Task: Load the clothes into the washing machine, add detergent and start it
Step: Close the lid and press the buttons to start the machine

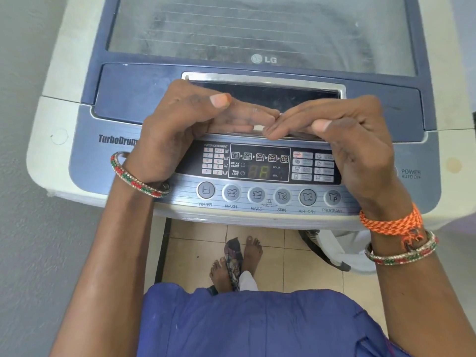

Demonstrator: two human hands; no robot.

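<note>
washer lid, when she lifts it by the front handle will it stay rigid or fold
The lid looks like a rigid glass panel, probably weighty. A seam separates the front section, so it likely folds there. Both hands hook the handle recess, suggesting steady lifting.

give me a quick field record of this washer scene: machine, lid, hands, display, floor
machine: white and blue top-load washing machine
lid: tinted see-through lid, closed
left hand: left hand, fingers curled at the lid's front handle recess
right hand: right hand, same edge, fingertips meeting the left's
display: dark control panel display, digits lit, unreadable
buttons: grey round buttons, untouched
floor: checked cloth between bare feet on beige tiles
</note>
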